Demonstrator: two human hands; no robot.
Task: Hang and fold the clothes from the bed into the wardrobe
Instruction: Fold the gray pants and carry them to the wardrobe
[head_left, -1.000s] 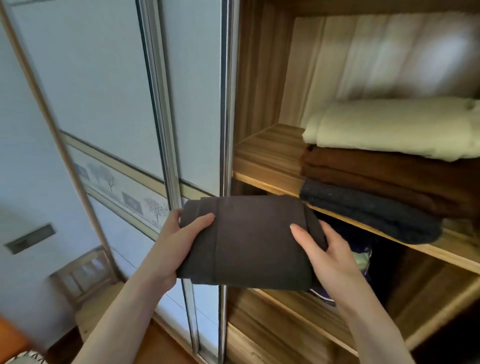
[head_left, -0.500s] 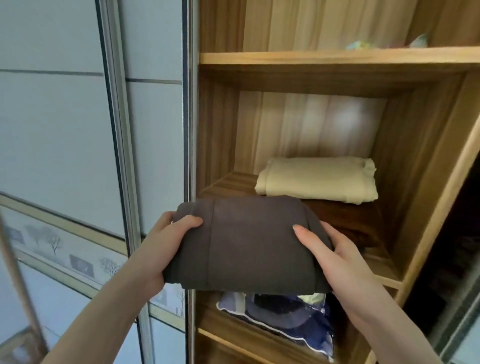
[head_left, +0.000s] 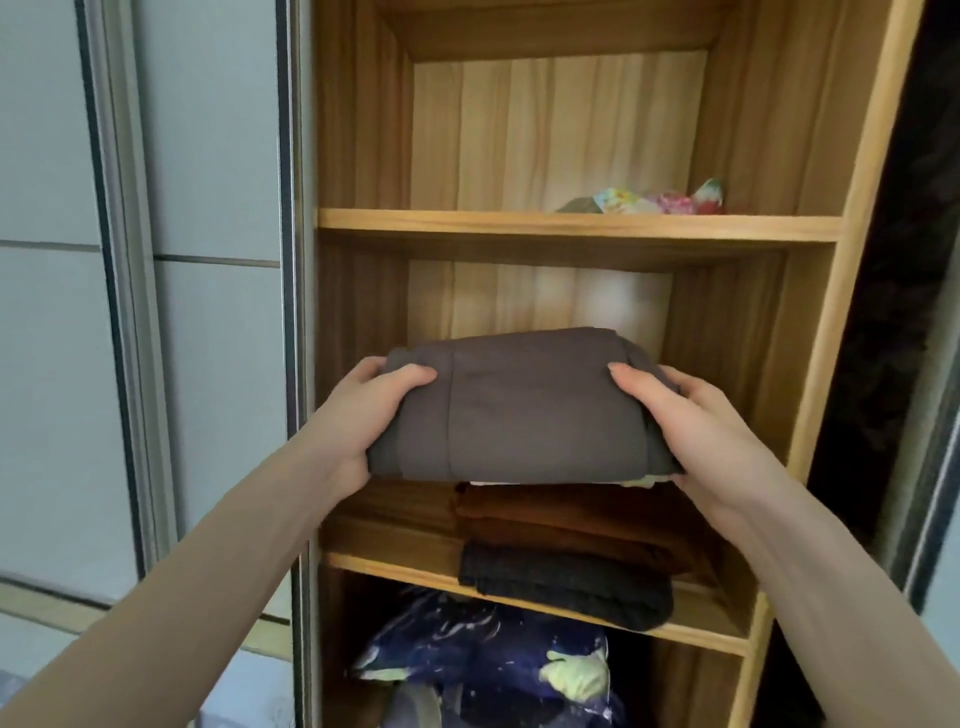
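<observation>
A folded dark grey garment (head_left: 524, 410) is held level in front of the wardrobe's middle shelf (head_left: 395, 564). My left hand (head_left: 363, 415) grips its left end, thumb on top and fingers underneath. My right hand (head_left: 696, 431) grips the right end the same way. The garment sits on or just above a stack of folded clothes: a cream piece mostly hidden beneath it, a brown one (head_left: 571, 519) and a black one (head_left: 566, 587). I cannot tell whether it touches the stack.
The upper shelf (head_left: 571, 224) carries a small colourful bundle (head_left: 660, 200) at the back right. Below the middle shelf lies a dark blue patterned plastic bag (head_left: 493, 665). A pale sliding door (head_left: 156, 312) with a metal frame stands at the left. A dark opening is at the right.
Both hands have lifted the grey garment up and forward into the middle compartment, over the stack. The cream piece is now almost covered. The view has tilted upward, showing the upper shelf.
</observation>
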